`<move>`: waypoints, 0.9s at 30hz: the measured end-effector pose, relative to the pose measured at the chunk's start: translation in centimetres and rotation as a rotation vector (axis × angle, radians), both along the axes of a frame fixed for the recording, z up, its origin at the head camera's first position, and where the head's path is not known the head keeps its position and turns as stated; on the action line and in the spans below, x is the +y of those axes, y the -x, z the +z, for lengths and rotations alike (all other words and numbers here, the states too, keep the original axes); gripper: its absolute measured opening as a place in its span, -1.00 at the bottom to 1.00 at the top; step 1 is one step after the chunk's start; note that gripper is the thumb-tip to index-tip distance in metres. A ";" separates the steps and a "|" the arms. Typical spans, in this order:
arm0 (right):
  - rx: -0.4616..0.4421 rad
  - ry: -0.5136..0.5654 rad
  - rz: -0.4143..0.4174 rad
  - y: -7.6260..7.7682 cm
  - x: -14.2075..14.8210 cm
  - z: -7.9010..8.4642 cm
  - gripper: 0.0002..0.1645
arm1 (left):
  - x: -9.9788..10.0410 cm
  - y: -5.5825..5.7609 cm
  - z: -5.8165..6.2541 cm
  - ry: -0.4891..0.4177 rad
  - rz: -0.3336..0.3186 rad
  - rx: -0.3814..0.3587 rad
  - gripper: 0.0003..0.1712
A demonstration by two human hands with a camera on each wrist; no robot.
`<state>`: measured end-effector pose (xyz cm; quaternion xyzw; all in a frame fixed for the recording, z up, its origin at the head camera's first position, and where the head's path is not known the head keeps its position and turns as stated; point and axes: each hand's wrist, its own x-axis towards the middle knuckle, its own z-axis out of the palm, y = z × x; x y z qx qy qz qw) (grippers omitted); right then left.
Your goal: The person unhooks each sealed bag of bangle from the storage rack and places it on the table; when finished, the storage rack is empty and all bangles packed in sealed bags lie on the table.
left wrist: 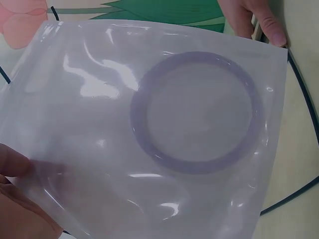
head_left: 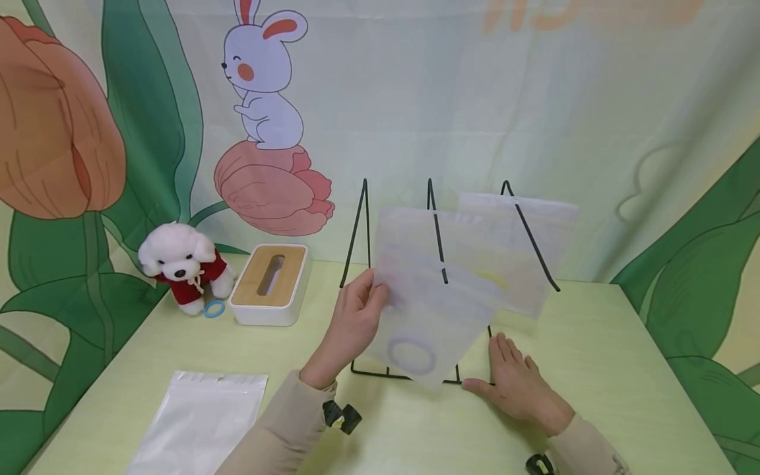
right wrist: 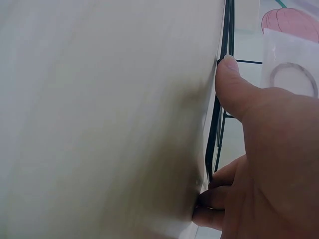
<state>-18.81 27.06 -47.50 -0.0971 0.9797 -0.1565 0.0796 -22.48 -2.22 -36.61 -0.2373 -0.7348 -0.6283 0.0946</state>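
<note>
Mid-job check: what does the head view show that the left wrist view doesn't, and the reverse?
Only the head view: a plush dog, wood-topped box, blue ring, flat bag on the table and rear bag.

Only the left wrist view: bright glare streaks across the held bag.

Both: the left hand pinching that bag, the purple ring showing through it, the right hand and the black wire rack.

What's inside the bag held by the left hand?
A purplish ring shows through the cloudy bag. The part under the left hand is covered, so what lies there can't be seen.
</note>
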 end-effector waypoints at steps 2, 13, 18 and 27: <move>-0.002 -0.003 0.001 0.0 0.0 0.0 0.30 | 0.0 -0.1 0.0 -0.001 -0.002 0.000 -0.77; -0.016 0.004 0.004 0.1 0.1 0.0 0.30 | -0.2 -0.9 0.3 -0.020 -0.019 -0.026 -0.74; -0.007 0.003 0.004 0.1 0.1 0.0 0.29 | -0.4 -1.2 0.2 -0.037 -0.030 -0.028 -0.73; 0.015 -0.010 0.011 0.1 0.1 -0.2 0.29 | -0.7 -1.7 0.2 -0.051 -0.033 -0.046 -0.75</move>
